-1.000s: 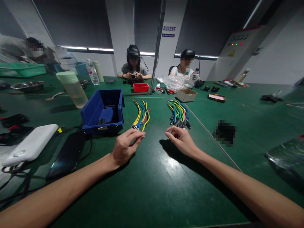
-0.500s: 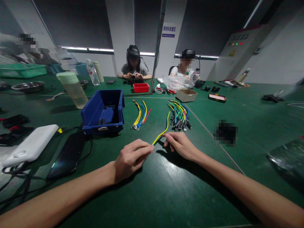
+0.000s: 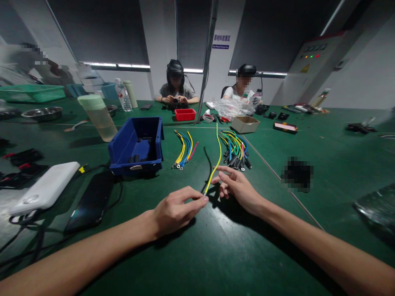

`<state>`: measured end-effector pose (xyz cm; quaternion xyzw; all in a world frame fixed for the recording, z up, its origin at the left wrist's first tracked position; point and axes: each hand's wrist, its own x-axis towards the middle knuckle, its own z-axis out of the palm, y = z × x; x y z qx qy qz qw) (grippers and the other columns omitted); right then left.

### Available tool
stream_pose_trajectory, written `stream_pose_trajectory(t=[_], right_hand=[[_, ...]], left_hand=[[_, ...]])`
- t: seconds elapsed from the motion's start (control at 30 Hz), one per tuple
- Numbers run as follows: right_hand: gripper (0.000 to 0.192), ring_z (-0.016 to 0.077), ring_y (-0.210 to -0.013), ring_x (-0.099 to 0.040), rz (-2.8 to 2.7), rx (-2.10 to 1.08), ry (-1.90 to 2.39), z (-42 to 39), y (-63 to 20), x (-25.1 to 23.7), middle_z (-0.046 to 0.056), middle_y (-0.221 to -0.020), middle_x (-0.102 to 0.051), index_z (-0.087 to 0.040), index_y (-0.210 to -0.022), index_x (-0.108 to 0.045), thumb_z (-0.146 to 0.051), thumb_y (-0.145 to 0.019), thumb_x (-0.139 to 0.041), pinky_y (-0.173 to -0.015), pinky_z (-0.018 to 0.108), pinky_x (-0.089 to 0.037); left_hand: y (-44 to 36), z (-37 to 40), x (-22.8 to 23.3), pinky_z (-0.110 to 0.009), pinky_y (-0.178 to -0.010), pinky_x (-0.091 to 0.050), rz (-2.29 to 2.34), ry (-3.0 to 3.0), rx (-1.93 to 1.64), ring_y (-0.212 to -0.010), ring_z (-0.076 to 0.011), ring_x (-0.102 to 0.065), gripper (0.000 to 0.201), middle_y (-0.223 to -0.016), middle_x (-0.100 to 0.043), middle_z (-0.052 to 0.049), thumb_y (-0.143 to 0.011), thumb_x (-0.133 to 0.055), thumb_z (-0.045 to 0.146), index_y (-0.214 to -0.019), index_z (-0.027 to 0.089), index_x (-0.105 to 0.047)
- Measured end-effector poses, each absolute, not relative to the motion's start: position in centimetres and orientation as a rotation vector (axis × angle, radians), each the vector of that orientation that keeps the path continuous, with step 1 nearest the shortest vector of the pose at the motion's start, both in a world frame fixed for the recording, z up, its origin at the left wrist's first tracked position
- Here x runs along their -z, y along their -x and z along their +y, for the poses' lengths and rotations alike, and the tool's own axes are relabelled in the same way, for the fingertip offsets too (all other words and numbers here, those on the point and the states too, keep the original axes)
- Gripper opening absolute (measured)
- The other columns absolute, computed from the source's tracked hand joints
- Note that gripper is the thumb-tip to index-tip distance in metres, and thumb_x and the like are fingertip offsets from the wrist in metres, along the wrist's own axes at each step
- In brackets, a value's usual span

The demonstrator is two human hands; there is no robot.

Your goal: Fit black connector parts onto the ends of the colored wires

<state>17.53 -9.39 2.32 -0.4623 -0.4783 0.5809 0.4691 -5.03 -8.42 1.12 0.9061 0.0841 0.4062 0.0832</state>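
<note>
Between thumb and fingers, my left hand (image 3: 180, 207) pinches the near end of a yellow-green wire (image 3: 219, 154). The wire rises and curves away from me, its far end pointing up. Close to its right side is my right hand (image 3: 236, 183), fingers apart and partly bent, with nothing held in them; whether a fingertip touches the wire I cannot tell. Beyond my right hand lies a bundle of coloured wires (image 3: 236, 144), many with black sleeves and ring terminals. A smaller group of wires (image 3: 184, 150) with bare ring terminals lies to its left.
A blue bin (image 3: 119, 164) with small black pieces stands at left, near a power bank (image 3: 46, 187) and a black phone (image 3: 90, 201). Behind are a green-lidded bottle (image 3: 98, 117), a red tray (image 3: 185, 115) and a cardboard box (image 3: 245, 124). Two people sit across the table.
The wire in my left hand has swung more upright. My right hand's fingers have spread beside it. Both hands appear slightly further right, along with a small shift of the whole view.
</note>
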Motion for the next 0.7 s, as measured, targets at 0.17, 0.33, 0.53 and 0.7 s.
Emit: stream_pose_trajectory(t=[0.17,0.33,0.53,0.7], right_hand=[[0.035,0.0065,-0.046,-0.055,-1.106,-1.427,1.115,-9.38,-17.52,-2.44,-0.001,-0.078,-0.063,-0.020,-0.091,-0.049,-0.047,-0.077,-0.065,-0.040,0.017,-0.036],[0.032,0.0064,-0.045,-0.054,-1.087,-1.360,1.109,-9.47,-17.42,-2.42,-0.005,-0.066,-0.057,-0.021,-0.087,-0.047,-0.047,-0.078,-0.064,-0.040,0.017,-0.036],[0.027,0.0077,-0.041,-0.051,-1.114,-1.261,0.989,-9.64,-17.57,-2.35,-0.008,-0.057,-0.053,-0.023,-0.088,-0.044,-0.044,-0.082,-0.061,-0.042,0.019,-0.039],[0.023,0.0085,-0.045,-0.054,-1.288,-1.208,0.935,-10.22,-17.41,-2.54,-0.002,-0.068,-0.059,-0.021,-0.083,-0.047,-0.042,-0.086,-0.056,-0.043,0.021,-0.039]], left_hand=[[4.93,-8.33,-1.46,-0.026,-0.069,-0.053,0.230,-2.747,-1.103,-0.079,-0.0150,-0.061,0.029,-0.093,-0.065,-0.012,-0.083,-0.052,0.004,-0.110,0.011,-0.060],[4.91,-8.16,-1.42,-0.026,-0.069,-0.053,0.216,-2.752,-1.042,-0.080,-0.0150,-0.061,0.027,-0.094,-0.065,-0.012,-0.084,-0.051,0.007,-0.108,0.013,-0.060],[4.99,-8.05,-1.25,-0.029,-0.075,-0.054,0.215,-2.711,-0.968,-0.088,-0.0168,-0.062,0.029,-0.099,-0.065,-0.012,-0.086,-0.048,0.008,-0.113,0.014,-0.057],[4.98,-8.05,-1.30,-0.031,-0.076,-0.054,0.224,-2.674,-0.939,-0.088,-0.0175,-0.061,0.029,-0.100,-0.065,-0.013,-0.085,-0.046,0.006,-0.110,0.014,-0.058]])
